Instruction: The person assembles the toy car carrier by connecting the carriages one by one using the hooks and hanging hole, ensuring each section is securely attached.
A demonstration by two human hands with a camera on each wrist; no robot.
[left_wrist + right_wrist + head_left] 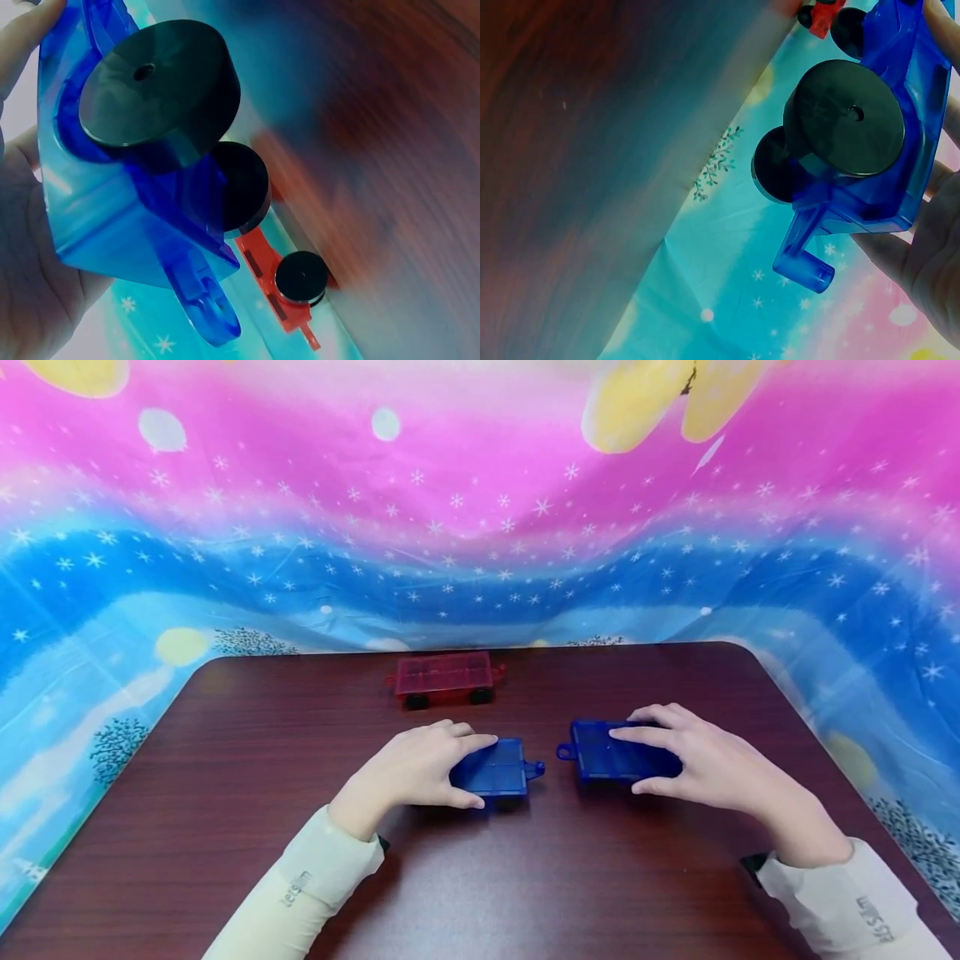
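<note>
My left hand (420,764) grips a see-through blue toy wagon (501,768) from its left end, thumb on the near side and fingers on the far side. A small peg hitch juts from this wagon's right end. In my right hand (708,764) is a second blue toy wagon (600,753), held at its right end. Its ring hitch (566,752) points left at the peg, with a short gap between them. Black wheels (161,94) show under the left wagon in the left wrist view, and likewise black wheels (845,118) under the right one in the right wrist view.
Behind the blue wagons, near the table's far edge, stands a see-through red toy wagon (444,673) with black wheels and hitches at both ends. The dark brown wooden table (247,760) has rounded far corners. A patterned pink and blue cloth (480,527) hangs around it.
</note>
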